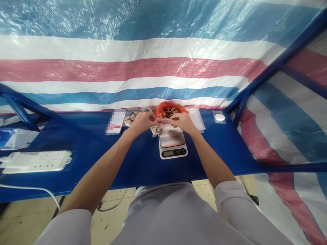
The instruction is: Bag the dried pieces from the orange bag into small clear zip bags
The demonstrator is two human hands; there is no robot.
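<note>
My left hand [143, 120] and my right hand [182, 121] pinch the top edge of a small clear plastic bag [162, 120] between them. Several brown-and-beige pieces, perhaps shells or nuts, show in the bag's lower left corner. Below the bag sits a white kitchen scale [173, 143] with a shiny plate. Just behind my hands lies an orange mesh bag [176, 106] with more such pieces in its mouth. Left of it, partly behind my left hand, are filled clear bags [130, 118] of the same pieces.
A white card or box [116, 121], partly blurred, lies at left. Empty clear bags [196, 119] rest behind my right hand, and a round white object [219, 117] is farther right. A white power strip [38, 161] lies at the left of the blue table [94, 156].
</note>
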